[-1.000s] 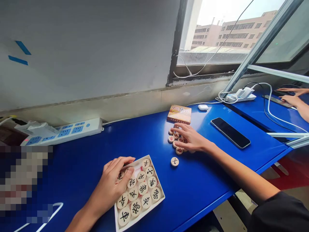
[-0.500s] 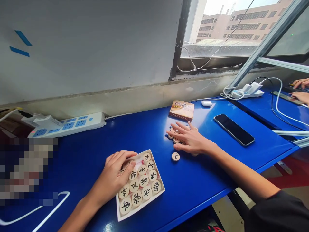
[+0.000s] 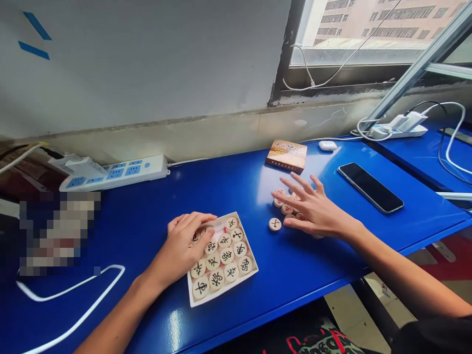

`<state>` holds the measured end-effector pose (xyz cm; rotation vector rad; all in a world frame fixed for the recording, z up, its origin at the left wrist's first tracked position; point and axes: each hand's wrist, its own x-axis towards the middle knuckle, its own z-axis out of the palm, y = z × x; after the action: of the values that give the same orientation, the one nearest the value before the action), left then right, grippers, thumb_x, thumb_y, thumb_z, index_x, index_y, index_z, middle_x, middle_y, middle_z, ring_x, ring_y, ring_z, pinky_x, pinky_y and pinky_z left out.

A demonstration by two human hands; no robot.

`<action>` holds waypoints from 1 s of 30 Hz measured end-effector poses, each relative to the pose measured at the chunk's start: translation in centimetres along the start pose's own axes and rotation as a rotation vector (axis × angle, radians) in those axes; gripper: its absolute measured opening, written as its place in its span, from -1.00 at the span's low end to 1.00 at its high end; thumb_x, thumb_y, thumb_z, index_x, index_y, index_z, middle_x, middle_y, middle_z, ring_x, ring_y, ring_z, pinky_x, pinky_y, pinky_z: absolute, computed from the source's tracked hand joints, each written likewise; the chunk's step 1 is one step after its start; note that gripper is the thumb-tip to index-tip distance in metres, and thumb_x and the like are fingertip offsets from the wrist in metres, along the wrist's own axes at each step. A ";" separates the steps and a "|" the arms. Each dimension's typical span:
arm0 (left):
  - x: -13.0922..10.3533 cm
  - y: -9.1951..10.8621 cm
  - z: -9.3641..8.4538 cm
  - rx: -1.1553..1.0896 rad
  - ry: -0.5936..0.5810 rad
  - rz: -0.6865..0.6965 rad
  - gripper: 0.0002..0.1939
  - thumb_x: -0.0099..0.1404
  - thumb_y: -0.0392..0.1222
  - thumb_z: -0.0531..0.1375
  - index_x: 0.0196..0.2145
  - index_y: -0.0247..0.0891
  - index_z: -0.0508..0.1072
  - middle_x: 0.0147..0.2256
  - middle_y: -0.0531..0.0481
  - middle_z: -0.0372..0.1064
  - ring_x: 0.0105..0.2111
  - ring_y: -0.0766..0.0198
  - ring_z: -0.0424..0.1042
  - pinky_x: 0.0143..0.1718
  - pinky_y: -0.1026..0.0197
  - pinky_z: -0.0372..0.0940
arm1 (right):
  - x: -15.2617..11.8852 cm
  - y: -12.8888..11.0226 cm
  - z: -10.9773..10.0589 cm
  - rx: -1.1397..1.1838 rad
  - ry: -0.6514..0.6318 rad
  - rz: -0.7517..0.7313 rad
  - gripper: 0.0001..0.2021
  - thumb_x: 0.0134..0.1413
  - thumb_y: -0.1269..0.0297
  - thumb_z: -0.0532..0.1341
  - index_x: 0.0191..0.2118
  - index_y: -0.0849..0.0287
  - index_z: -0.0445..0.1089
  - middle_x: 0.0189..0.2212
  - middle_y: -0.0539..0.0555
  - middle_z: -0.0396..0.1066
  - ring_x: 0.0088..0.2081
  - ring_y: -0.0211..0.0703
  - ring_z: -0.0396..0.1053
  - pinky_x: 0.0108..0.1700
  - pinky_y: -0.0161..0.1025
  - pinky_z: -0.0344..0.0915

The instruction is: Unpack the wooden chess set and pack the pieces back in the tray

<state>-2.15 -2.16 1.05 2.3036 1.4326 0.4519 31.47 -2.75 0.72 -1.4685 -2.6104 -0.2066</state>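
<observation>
A white box (image 3: 222, 290) on the blue table holds several round wooden pieces with black characters, with a bare gap near its far edge. My left hand (image 3: 188, 241) rests over the box's far left corner, covering some pieces; its fingers lie together around the box's edge. To the right, my right hand (image 3: 313, 209) is spread over a small pile of pieces (image 3: 287, 209), some with red characters, and partly hides them. One black-marked piece (image 3: 275, 224) lies apart, just left of my right thumb.
Behind the pile lies a brown printed box lid (image 3: 286, 155). A white earphone case (image 3: 328, 146) and a black phone (image 3: 370, 187) are to the right. A power strip (image 3: 118, 173) and a white cable (image 3: 88, 309) lie at the left.
The view has shifted, so the table sits higher in it. My right hand has lifted a little and moved right off part of the pile, showing more red-marked pieces. My left hand stays at the box.
</observation>
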 end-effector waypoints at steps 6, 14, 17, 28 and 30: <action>0.2 0.0 0.3 -0.020 0.054 0.019 -0.75 0.34 -0.07 0.01 -0.15 -0.15 0.42 -0.17 0.03 0.45 -0.13 0.14 0.41 0.04 0.00 0.15 | 3.9 -6.0 -2.2 0.048 0.304 -0.185 -0.77 0.26 0.23 0.07 -0.08 0.11 0.41 -0.09 0.14 0.41 0.10 0.02 0.14 0.08 0.00 0.00; -0.1 -0.1 0.3 -0.027 0.060 0.047 -0.76 0.35 -0.09 0.02 -0.14 -0.16 0.40 -0.19 0.02 0.45 -0.11 0.14 0.38 0.05 -0.02 0.10 | 10.8 -7.3 -2.5 0.040 -0.073 -0.643 -0.76 0.13 0.33 0.16 -0.07 0.19 0.39 -0.20 0.18 0.32 -0.15 -0.02 0.16 -0.32 -0.17 0.01; -0.2 -0.1 0.2 -0.028 0.049 0.051 -0.76 0.37 -0.08 0.00 -0.13 -0.17 0.39 -0.19 0.01 0.45 -0.12 0.15 0.38 0.05 -0.02 0.08 | 11.3 -7.4 -3.2 0.043 -0.090 -0.740 -0.76 0.11 0.33 0.16 -0.08 0.15 0.38 -0.15 0.16 0.30 -0.14 -0.02 0.16 -0.33 -0.17 0.02; -0.4 -0.2 0.1 -0.036 -0.002 0.037 -0.79 0.38 -0.11 0.00 -0.14 -0.17 0.37 -0.16 -0.01 0.44 -0.10 0.15 0.36 0.10 -0.05 0.00 | 13.1 -9.6 -4.4 -0.095 -0.338 -0.722 -0.91 0.09 0.39 0.20 -0.29 0.11 0.45 -0.07 0.14 0.35 -0.07 -0.01 0.22 -0.35 -0.18 0.12; -0.5 -0.2 0.1 -0.036 0.000 0.045 -0.80 0.38 -0.11 0.02 -0.14 -0.18 0.37 -0.17 -0.01 0.44 -0.11 0.16 0.35 0.10 -0.06 0.01 | 12.8 -9.4 -4.3 -0.026 -0.270 -0.741 -0.92 0.06 0.44 0.22 -0.35 0.13 0.43 -0.13 0.13 0.38 -0.10 -0.03 0.24 -0.35 -0.18 0.12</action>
<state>-2.47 -2.51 0.82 2.3111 1.3643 0.4862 17.10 2.36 6.82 -0.4883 -3.2652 -0.1167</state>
